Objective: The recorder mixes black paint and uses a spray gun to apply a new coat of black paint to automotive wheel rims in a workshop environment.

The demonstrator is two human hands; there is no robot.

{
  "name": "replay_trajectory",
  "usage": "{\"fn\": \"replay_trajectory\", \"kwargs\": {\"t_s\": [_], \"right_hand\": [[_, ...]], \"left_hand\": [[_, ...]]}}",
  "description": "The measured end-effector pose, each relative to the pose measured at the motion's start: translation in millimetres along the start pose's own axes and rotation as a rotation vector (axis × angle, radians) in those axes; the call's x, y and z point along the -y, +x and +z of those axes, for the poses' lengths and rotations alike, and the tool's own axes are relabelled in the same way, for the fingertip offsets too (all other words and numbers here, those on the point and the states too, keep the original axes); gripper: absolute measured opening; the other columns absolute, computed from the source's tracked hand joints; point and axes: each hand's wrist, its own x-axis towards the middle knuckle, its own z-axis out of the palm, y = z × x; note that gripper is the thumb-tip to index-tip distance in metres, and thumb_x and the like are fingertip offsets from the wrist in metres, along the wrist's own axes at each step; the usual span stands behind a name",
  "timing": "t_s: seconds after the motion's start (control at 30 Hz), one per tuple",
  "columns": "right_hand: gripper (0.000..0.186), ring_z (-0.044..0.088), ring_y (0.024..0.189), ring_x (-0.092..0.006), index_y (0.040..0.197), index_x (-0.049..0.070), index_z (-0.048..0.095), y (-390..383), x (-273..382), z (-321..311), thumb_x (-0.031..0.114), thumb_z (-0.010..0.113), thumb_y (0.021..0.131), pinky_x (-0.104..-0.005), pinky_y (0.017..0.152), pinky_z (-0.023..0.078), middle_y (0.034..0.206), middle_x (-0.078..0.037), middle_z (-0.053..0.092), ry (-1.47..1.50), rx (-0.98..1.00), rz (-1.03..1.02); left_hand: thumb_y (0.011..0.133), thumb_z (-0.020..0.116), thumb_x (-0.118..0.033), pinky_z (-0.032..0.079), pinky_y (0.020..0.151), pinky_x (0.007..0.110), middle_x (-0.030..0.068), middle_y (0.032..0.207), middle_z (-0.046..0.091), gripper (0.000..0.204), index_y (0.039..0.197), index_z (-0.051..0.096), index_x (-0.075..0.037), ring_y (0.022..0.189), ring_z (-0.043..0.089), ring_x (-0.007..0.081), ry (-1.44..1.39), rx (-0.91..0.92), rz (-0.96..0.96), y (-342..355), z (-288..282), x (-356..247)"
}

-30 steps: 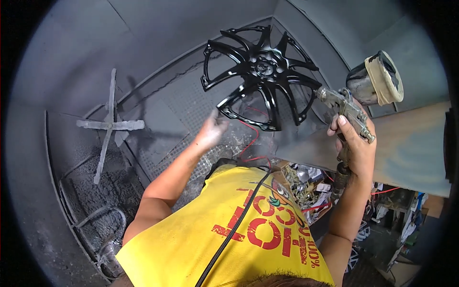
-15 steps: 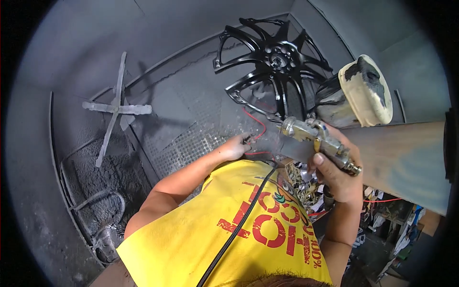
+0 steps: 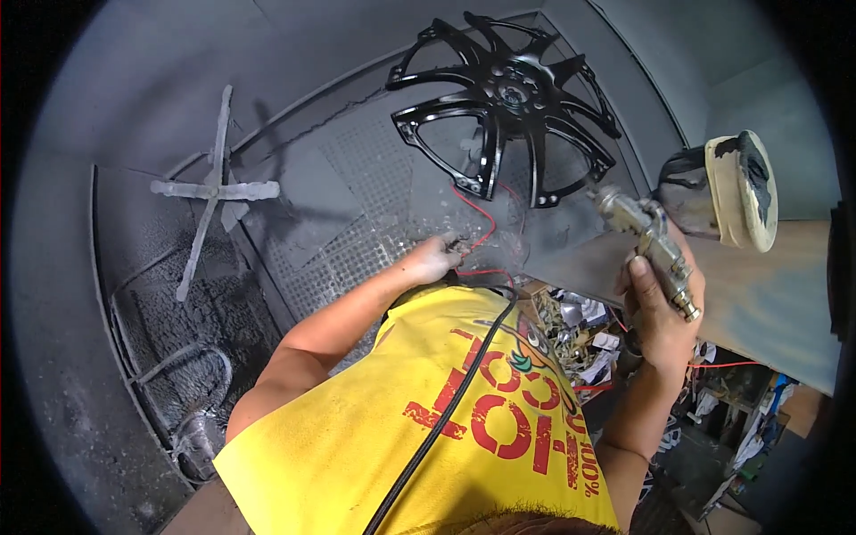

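Note:
My right hand (image 3: 662,312) grips a metal spray gun (image 3: 655,245), its nozzle tilted up and left. A paint cup (image 3: 691,192) with a pale, black-stained rim sits beyond the gun, tilted to the right. Farther off is a glossy black spoked wheel face (image 3: 513,94), just left of the nozzle and apart from it. Low in front of my shirt, my left hand (image 3: 430,260) is closed at a thin red hose (image 3: 486,230), which runs up toward the wheel. Its fingertips are dark and partly hidden.
A grey-coated cross-shaped stand (image 3: 216,190) stands at left, near a rough paint-crusted panel (image 3: 192,303). Perforated flooring (image 3: 357,267) lies below. A wooden board (image 3: 758,294) is at right, with cluttered shelves (image 3: 731,428) beneath. A black cable (image 3: 446,419) crosses my yellow shirt.
My right hand has moved the spray gun right, away from the wheel's lower edge. The wheel appears higher and turned in view. My left hand has shifted slightly up.

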Motion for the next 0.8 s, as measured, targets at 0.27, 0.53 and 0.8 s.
{"fn": "replay_trajectory", "kwargs": {"t_s": [0.27,0.53,0.8], "right_hand": [[0.057,0.062,0.105,-0.0162,0.139,-0.001,0.056,-30.0,-2.0,-0.4,0.007,0.074,0.087,-0.0286,0.095,0.047,0.121,-0.012,0.069,0.06,0.272,0.133],[0.049,0.052,0.074,-0.0069,0.139,-0.003,0.055,-34.5,-54.9,-60.4,0.009,0.066,0.093,-0.0222,0.068,0.045,0.09,0.0,0.061,-0.301,-0.42,-0.051],[0.059,0.056,0.063,-0.0091,0.134,-0.004,0.058,-97.3,-84.9,-63.1,0.021,0.077,0.084,-0.0225,0.056,0.043,0.077,-0.002,0.064,0.149,-0.092,0.273]], "left_hand": [[0.089,0.055,-0.003,0.05,0.089,0.027,0.0098,0.117,0.067,0.049,0.138,0.052,0.002,0.105,0.063,0.0167,-0.076,0.056,0.025,7.7,2.5,16.6],[0.09,0.048,0.002,0.052,0.082,0.029,0.0106,0.129,0.062,0.059,0.148,0.04,-0.003,0.1,0.066,0.0173,-0.401,-0.489,0.264,5.7,-86.3,-22.3],[0.095,0.063,-0.019,0.049,0.089,0.034,0.0057,0.115,0.072,0.024,0.116,0.067,-0.007,0.101,0.065,0.0186,-0.129,-0.096,-0.122,6.3,-60.3,3.5]]}}
